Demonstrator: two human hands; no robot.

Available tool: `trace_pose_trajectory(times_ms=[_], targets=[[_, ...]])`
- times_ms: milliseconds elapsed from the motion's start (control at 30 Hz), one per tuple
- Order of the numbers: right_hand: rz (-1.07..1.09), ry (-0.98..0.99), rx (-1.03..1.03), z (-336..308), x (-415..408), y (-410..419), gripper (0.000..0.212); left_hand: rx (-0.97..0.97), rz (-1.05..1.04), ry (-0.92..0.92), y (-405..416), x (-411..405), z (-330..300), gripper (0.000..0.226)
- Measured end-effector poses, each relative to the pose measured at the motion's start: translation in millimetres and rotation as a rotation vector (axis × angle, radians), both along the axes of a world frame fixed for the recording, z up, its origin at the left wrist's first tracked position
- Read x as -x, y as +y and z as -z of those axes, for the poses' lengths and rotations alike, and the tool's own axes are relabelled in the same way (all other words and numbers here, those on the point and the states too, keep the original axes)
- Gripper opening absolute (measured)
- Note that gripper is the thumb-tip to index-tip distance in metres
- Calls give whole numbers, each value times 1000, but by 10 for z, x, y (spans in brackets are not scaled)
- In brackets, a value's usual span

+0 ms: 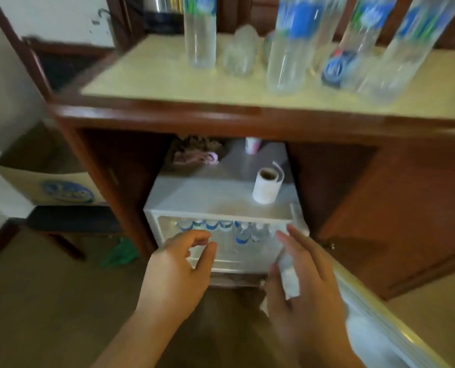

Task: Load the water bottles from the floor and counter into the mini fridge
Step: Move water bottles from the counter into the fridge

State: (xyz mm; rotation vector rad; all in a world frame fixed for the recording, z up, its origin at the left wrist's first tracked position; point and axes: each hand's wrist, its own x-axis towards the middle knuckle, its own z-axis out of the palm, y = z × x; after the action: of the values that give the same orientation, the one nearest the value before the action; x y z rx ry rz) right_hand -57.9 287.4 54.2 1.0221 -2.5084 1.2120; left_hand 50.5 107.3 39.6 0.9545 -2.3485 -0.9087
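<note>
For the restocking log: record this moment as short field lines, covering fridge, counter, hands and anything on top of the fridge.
fridge: mini fridge under the counter, door open to the right
inside: row of small water bottles on the shelf
counter: counter holds several tall water bottles, blurred
fridge top: paper roll, small cup, crumpled cloth
left hand: left hand empty, fingers curled, before the opening
right hand: right hand open, beside the door edge
</note>
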Motion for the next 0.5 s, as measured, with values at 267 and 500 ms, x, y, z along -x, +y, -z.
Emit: trace_pose_trajectory(times_ms=[267, 500], targets=[[-92, 9, -15, -2600, 400, 290, 57, 110, -4, 211, 254, 120, -2720, 34], [-153, 16, -106, -3435, 826, 176, 58, 22, -47, 291, 198, 339, -3569, 30]])
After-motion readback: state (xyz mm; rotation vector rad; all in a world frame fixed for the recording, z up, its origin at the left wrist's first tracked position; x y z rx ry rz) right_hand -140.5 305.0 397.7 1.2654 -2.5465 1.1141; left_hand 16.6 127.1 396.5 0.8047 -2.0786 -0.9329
